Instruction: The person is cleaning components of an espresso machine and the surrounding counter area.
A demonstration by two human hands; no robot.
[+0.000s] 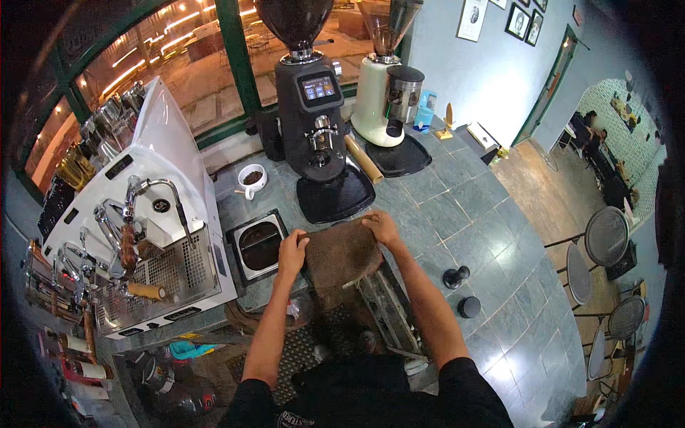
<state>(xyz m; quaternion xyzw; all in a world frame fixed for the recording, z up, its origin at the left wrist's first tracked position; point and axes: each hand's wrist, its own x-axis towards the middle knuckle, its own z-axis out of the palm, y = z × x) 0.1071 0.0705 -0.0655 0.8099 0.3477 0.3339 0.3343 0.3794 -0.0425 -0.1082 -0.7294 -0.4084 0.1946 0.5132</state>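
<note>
A brown cloth (pixel 341 253) is stretched between my two hands at the near edge of the tiled counter (pixel 457 214), its lower part hanging down over the edge. My left hand (pixel 291 255) pinches its upper left corner, close beside a metal-rimmed knock box (pixel 280 222) with a bar across it. My right hand (pixel 381 228) grips the upper right corner. Just beyond the cloth lies a black tray (pixel 335 203) under a black coffee grinder (pixel 310 118). A white cup (pixel 252 190) with coffee beans stands behind the knock box.
On the left is a white espresso machine (pixel 171 135) with a wooden-handled portafilter (pixel 146 290). A cream grinder (pixel 369 100) stands at the back. A tamper (pixel 455 277) and a black round tool (pixel 469 307) sit on the right. Round stools (pixel 606 235) stand beyond the counter.
</note>
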